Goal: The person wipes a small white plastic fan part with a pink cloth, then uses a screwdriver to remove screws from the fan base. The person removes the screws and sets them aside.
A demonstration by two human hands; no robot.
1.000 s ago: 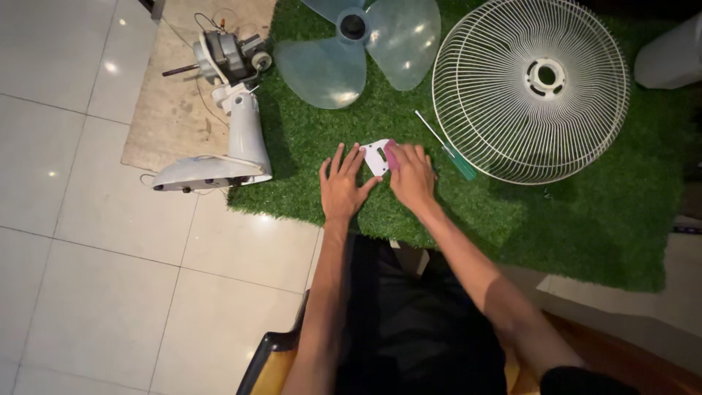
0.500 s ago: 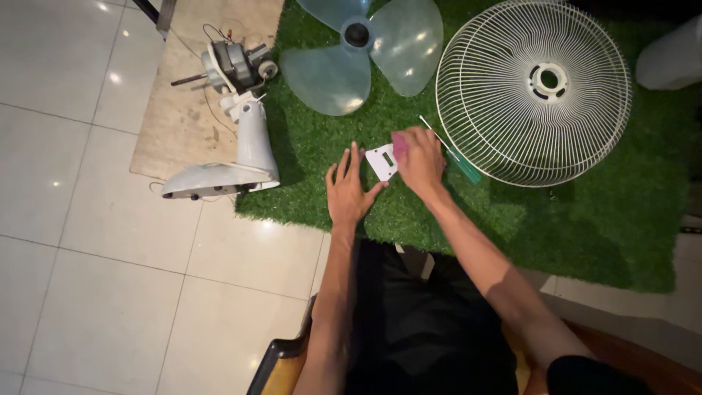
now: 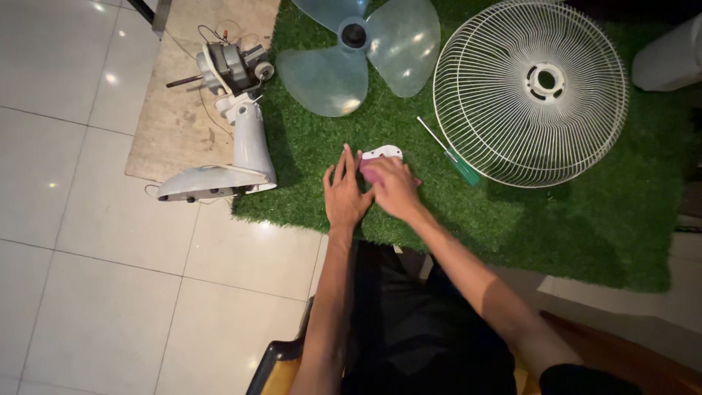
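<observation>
Both hands work a small white-and-pink part on the green mat. Right hand fingers clamp over it; left hand fingers lie apart, flat beside it. Green-handled screwdriver rests just right of the fingers.

Screwdriver lies between hands and grille

Green turf mat, white fan guard
</observation>
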